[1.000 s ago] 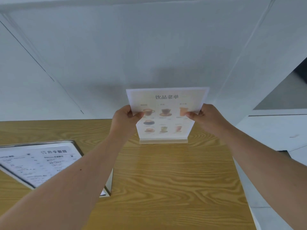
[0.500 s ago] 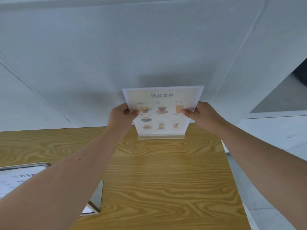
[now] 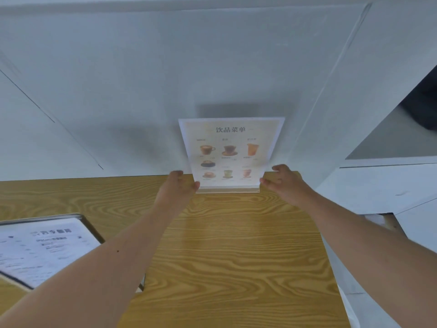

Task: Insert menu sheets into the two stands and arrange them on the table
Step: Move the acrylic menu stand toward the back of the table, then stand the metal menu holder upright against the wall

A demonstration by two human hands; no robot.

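Wooden table (image 3: 236, 256), upright stand (image 3: 228, 190) holding drinks menu sheet (image 3: 230, 150), hands beside its base

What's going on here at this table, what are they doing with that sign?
A person is setting a drinks menu stand upright at the far edge of the wooden table, by the wall. The left hand touches its lower left corner; the right hand is open beside its lower right corner. A second menu stand lies at the near left.

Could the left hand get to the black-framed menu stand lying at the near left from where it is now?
Probably yes: the left hand looks open beside the drinks menu stand, and only bare table separates it from the framed stand.
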